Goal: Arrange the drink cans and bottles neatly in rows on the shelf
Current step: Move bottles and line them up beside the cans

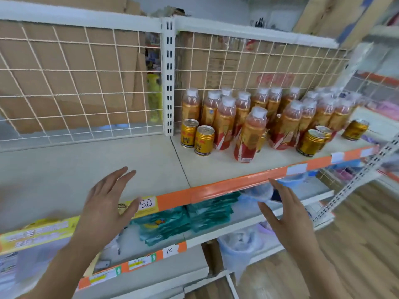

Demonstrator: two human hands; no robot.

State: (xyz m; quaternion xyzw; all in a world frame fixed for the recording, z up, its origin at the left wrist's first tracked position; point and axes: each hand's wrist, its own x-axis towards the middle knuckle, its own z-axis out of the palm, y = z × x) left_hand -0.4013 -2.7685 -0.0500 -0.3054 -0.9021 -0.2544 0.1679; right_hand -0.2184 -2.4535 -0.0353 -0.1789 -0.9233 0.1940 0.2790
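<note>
Reaching in with both hands empty, left hand point(105, 203) and right hand point(289, 214) fingers point(121, 175) spread wide, you must first grasp a gold can point(204, 140) on the shelf point(129, 160).

On my feed I see a white shop shelf point(54, 169) with a pale board and an orange price strip point(226, 188) along its front edge. Behind it stands a white wire grid point(75, 83), split by a slotted upright post point(169, 83), with brown cardboard point(64, 50) behind the wires. A lower shelf point(207, 235) sits beneath. At right, the floor point(367, 244) is wood-look planks, evenly lit.
</note>
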